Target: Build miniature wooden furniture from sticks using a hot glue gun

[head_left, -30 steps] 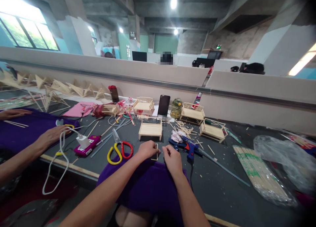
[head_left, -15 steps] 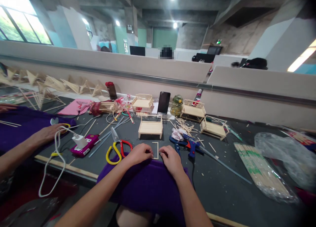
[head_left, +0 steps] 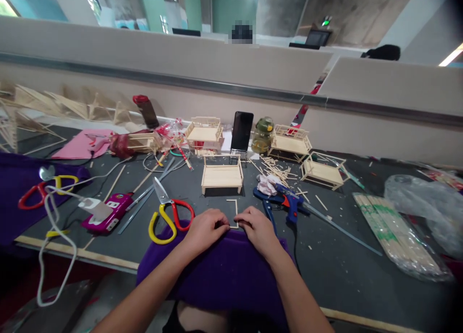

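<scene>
A small three-sided frame of thin wooden sticks lies on the dark table at the edge of a purple cloth. My left hand pinches the near stick's left end, fingers closed. At the near right corner, the closed fingertips of my right hand rest on the frame. Just beyond it stands a miniature wooden bed. Scissors with one yellow and one red handle lie beside my left hand. Right of my right hand are a blue glue gun and blue-handled pliers.
More miniature beds stand toward the back, near a propped phone and a green jar. Loose sticks are scattered behind the glue gun. A bagged stick bundle lies right; a magenta power strip with white cable lies left.
My view has tilted downward. My right fingertips have come in onto the stick frame's corner. At the left, another person's arms have gone from view, leaving a second pair of scissors uncovered.
</scene>
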The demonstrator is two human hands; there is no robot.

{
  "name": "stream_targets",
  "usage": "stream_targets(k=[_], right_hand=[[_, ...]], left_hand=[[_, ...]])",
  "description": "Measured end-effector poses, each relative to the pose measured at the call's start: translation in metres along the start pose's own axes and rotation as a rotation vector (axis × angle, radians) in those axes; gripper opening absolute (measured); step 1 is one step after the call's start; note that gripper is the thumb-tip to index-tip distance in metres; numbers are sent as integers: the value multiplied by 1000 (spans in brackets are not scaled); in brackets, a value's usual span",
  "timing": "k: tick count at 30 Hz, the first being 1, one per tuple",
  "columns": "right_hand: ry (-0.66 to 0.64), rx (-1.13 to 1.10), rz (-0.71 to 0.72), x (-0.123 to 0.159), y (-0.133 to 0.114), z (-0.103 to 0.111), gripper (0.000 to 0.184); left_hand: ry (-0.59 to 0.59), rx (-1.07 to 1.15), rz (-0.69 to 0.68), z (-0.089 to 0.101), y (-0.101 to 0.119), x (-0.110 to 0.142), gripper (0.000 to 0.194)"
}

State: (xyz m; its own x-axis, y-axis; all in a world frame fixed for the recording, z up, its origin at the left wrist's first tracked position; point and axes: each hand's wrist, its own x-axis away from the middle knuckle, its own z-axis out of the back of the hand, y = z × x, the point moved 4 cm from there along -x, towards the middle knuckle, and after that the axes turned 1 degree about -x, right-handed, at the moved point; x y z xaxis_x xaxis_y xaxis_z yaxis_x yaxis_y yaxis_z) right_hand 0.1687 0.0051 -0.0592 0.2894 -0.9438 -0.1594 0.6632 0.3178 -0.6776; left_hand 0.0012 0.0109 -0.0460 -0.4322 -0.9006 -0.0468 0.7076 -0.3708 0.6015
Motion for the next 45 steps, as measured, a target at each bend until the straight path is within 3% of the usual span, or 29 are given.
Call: stream_targets(k=[16, 21, 24, 29, 36, 45], right_hand=[[-21, -54, -36, 0, -1, 2, 28], [77, -87, -106, 0, -2, 8, 20], [112, -14, -218, -2, -3, 8, 16], [19, 223, -351, -11, -7, 0, 25], [-20, 326, -381, -18, -6, -5, 22], [-13, 287, -417, -18, -9, -2, 24]], left_hand=[[-53, -2, -14, -1, 1, -2, 9], [-53, 37, -3, 0, -1, -1, 5], [-59, 39, 3, 1, -2, 0, 7], [-65, 5, -8, -1, -1, 1, 10], [-72, -58, -17, -5, 0, 2, 14], [-67, -54, -30, -4, 2, 3, 17]])
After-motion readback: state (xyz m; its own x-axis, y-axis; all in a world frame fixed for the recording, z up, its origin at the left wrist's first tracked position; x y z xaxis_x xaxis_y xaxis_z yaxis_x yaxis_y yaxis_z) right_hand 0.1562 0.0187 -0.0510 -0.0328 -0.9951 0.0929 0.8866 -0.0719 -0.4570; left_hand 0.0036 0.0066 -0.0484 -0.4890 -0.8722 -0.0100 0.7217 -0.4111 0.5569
